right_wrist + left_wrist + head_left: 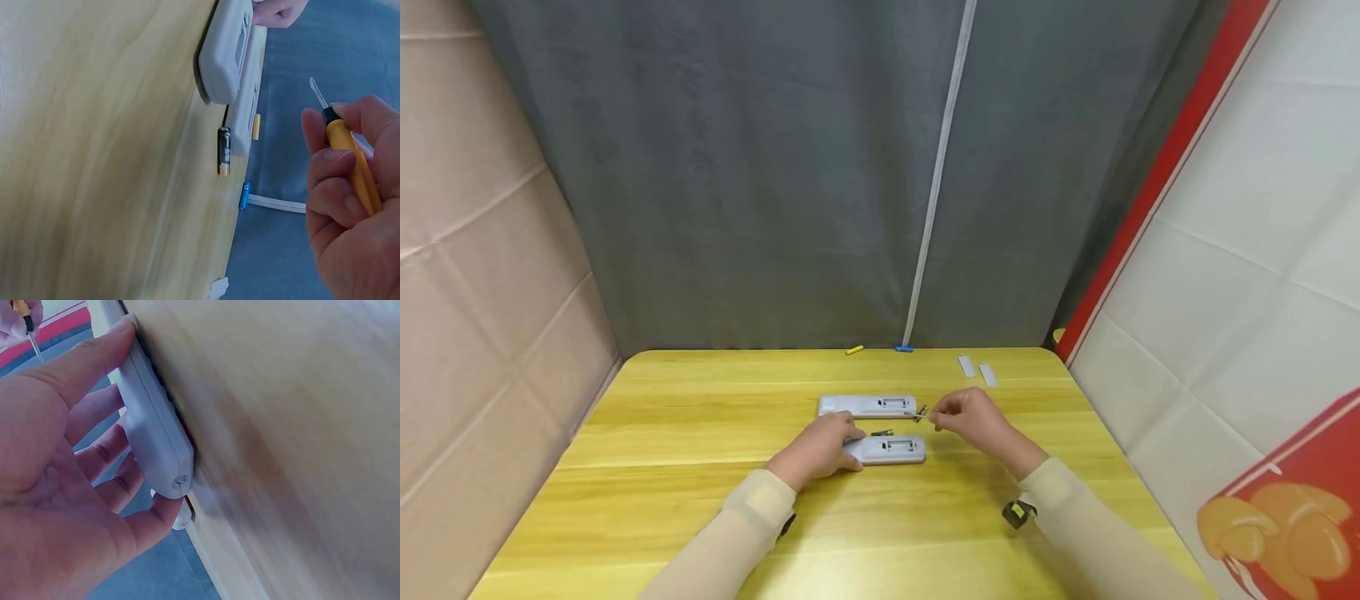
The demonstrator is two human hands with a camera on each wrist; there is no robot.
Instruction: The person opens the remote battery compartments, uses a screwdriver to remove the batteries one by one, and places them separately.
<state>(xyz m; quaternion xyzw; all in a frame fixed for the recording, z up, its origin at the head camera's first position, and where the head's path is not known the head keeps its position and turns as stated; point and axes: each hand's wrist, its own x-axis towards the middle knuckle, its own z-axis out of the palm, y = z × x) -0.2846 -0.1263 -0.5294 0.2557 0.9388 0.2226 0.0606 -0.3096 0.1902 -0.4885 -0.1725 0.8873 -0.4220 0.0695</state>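
Observation:
Two white remote controls lie back up, with their battery compartments uncovered. My left hand (820,447) grips the left part of the nearer remote control (891,450), thumb on the near long side and fingers along the other. Behind it lies the farther remote control (853,406). In my right hand (973,419) is a screwdriver with a yellow handle (351,159), its metal tip pointing left above the farther remote's right end. A dark battery (224,152) lies by the remotes' ends in the right wrist view. Between the remotes, next to the left fingers, lie more batteries (882,432).
Two small white covers (988,374) lie at the back right of the wooden table (700,400). Along the back edge are a small yellow piece (854,350) and a small blue piece (904,349). A grey curtain (775,183) hangs behind the table.

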